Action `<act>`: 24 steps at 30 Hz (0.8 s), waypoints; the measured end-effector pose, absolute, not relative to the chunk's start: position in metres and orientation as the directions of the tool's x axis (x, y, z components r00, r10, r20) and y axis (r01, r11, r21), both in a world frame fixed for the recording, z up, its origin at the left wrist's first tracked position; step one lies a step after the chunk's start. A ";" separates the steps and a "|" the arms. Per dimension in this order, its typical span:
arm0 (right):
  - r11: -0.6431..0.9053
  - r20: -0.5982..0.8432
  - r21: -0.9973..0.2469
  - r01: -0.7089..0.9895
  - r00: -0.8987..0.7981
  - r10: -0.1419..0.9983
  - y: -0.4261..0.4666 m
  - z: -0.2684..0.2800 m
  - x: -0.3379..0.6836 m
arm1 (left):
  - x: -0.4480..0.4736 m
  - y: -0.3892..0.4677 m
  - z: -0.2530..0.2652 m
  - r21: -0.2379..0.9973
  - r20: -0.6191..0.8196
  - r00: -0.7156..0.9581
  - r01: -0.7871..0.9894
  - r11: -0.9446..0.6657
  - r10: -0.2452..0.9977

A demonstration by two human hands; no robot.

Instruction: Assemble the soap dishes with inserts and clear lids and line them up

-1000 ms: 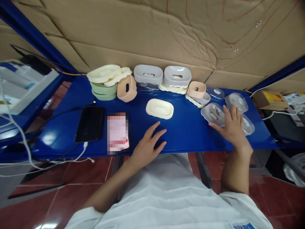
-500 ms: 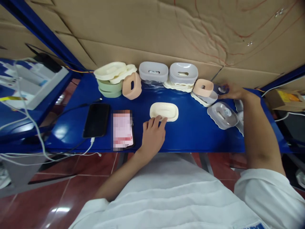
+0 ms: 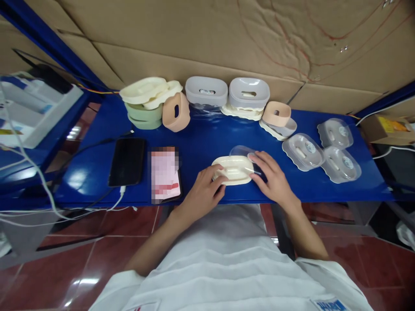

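Observation:
On the blue table in front of me lies a cream oval tray (image 3: 231, 173), apparently a soap-dish base. My left hand (image 3: 203, 188) grips its left end, thumb and fingers closed over the rim. A clear plastic cover (image 3: 240, 150) leans behind and over the right part of the tray. My right hand (image 3: 274, 179) has its fingers curled round the cover's right end. How far cover and tray touch is hard to tell through the clear plastic. To the right stand grey dishes with clear covers, the nearest being a covered grey dish (image 3: 303, 151).
Along the back stand green bowls (image 3: 144, 116) under cream trays, a peach holder (image 3: 176, 113), grey holders (image 3: 206, 91) and a smaller peach piece (image 3: 276, 114). Left of my hands lie a black phone (image 3: 126, 162) on a cable and a phone with a blurred screen (image 3: 165, 175).
My right hand has come from the far right back to the middle, bringing the clear cover. My left hand has gone from resting at the tray's front edge to gripping its left end.

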State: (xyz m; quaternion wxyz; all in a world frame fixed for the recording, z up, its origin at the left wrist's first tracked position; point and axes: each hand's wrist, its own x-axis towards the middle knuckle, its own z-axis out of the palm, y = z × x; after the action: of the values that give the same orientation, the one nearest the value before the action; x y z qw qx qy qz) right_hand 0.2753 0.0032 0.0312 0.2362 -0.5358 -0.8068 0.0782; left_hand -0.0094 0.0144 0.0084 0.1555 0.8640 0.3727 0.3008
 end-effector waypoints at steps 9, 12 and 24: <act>0.356 0.203 -0.302 0.885 -0.305 0.931 0.031 0.024 0.290 | -0.015 0.010 0.009 0.474 0.410 0.533 0.569 -0.672 0.740; 0.339 0.210 -0.215 0.916 -0.295 0.932 0.051 0.035 0.300 | -0.015 0.008 0.008 0.477 0.442 0.495 0.576 -0.663 0.748; -0.013 0.313 -0.046 0.999 0.027 0.949 0.164 0.069 0.315 | -0.015 0.008 0.005 0.494 0.440 0.503 0.556 -0.668 0.744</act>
State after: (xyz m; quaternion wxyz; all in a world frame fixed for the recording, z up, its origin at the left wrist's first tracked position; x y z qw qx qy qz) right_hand 0.3147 0.1640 0.0692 0.1279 -0.7051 -0.6907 -0.0970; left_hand -0.0154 0.0075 0.0050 0.1457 0.8545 0.3805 0.3222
